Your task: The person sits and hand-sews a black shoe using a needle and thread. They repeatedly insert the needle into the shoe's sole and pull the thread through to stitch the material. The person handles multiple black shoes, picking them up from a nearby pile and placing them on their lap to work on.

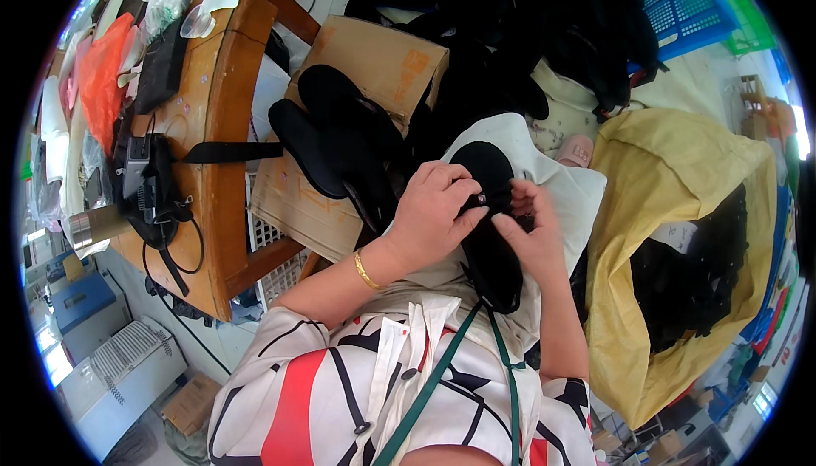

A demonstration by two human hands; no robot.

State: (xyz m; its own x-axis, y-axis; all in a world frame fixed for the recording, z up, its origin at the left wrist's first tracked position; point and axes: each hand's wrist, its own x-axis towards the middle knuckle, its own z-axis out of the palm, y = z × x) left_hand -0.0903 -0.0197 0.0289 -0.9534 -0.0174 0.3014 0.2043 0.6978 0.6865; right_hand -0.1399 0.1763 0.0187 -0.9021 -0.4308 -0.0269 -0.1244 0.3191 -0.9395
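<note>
Black sandal [489,245] gripped between both hands' fingers [459,190].

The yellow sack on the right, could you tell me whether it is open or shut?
Open: the yellow sack gapes at its mouth, with dark items showing inside.

A small shoe workshop is showing itself here: black soles [340,139] are lying stacked on a cardboard box [374,62], a yellow sack [680,211] is holding more black pieces, blue crates [680,7] are standing behind, and a cluttered wooden table [225,126] is sitting alongside.
</note>
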